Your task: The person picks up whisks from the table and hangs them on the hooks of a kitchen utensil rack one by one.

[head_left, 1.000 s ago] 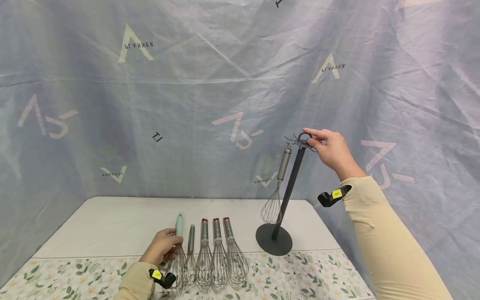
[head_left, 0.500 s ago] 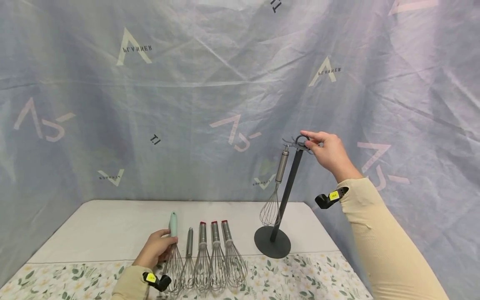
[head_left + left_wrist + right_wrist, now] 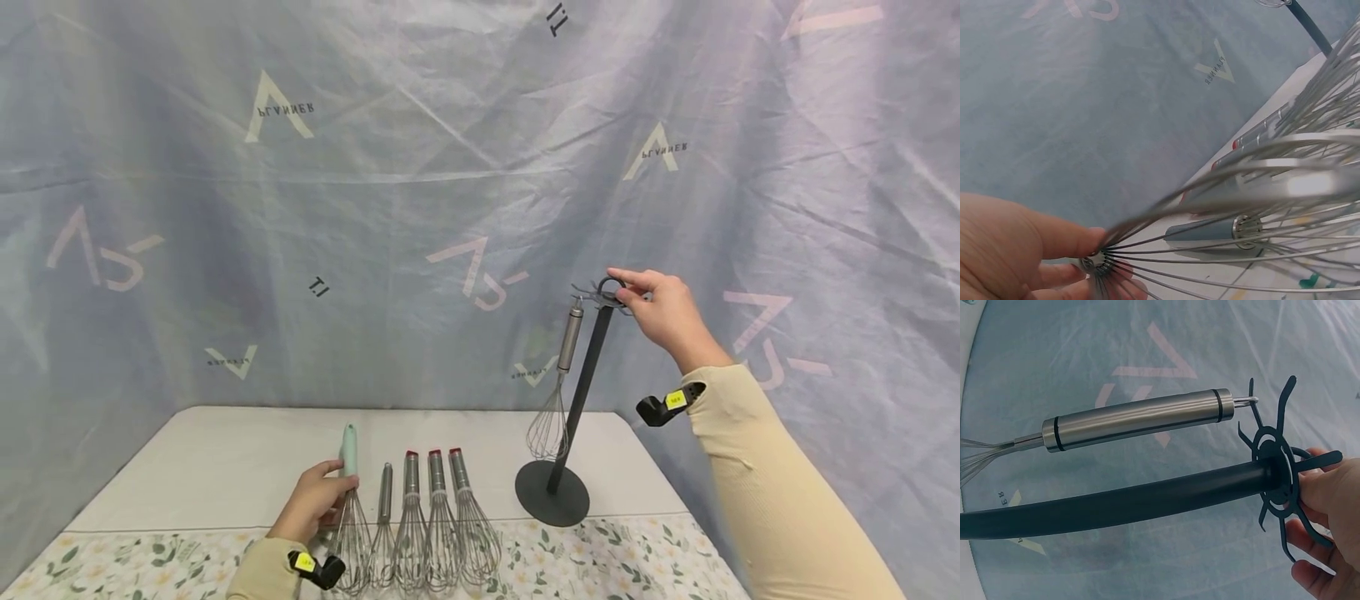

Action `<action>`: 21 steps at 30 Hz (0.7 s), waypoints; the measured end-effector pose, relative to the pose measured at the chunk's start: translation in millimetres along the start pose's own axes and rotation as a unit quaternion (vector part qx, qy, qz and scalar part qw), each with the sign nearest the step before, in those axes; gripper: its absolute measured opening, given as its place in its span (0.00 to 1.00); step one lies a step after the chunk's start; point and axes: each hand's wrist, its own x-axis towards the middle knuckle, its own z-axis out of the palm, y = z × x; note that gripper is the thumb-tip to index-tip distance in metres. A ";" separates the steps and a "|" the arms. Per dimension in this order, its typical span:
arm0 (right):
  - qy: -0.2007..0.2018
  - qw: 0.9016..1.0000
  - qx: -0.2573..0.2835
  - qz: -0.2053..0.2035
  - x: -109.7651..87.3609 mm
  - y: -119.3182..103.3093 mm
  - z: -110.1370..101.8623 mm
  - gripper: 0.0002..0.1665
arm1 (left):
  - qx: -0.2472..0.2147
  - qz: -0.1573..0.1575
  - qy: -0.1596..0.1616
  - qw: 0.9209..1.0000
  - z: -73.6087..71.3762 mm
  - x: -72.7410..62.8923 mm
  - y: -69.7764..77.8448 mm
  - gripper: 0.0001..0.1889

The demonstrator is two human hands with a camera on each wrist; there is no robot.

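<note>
My left hand [image 3: 315,496] grips a wire whisk with a mint-green handle [image 3: 350,454] where handle meets wires, at the left end of a row of whisks. In the left wrist view its wires fan out from the thumb and fingers, while the handle is hidden behind the hand. My right hand [image 3: 667,317] pinches the ring atop a dark metal stand [image 3: 588,375], which leans slightly to the right in the head view. From one of the stand's hooks [image 3: 1288,394] hangs a steel-handled whisk [image 3: 1141,419], wires downward.
Right of the mint whisk lie a small grey-handled whisk [image 3: 386,493] and several larger whisks with red-tipped handles [image 3: 437,471]. A white table [image 3: 262,450] carries a floral cloth [image 3: 570,567] along its front. Behind it hangs a grey-blue printed curtain [image 3: 375,208].
The left hand has shifted the mint whisk a little left, widening the gap to the small grey one. The right hand keeps its hold on the stand's ring. The head view has shifted slightly.
</note>
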 end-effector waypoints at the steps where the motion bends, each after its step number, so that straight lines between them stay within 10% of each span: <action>1: 0.000 1.000 -0.002 -0.002 -0.1 0.0 -0.1 0.24 | -0.003 0.001 0.002 1.000 -0.4 -0.3 0.6 0.33; 21: 0.002 1.000 -0.013 -0.015 -6.9 -2.9 0.7 0.24 | -0.023 0.052 0.037 0.998 -13.2 -9.5 22.4 0.34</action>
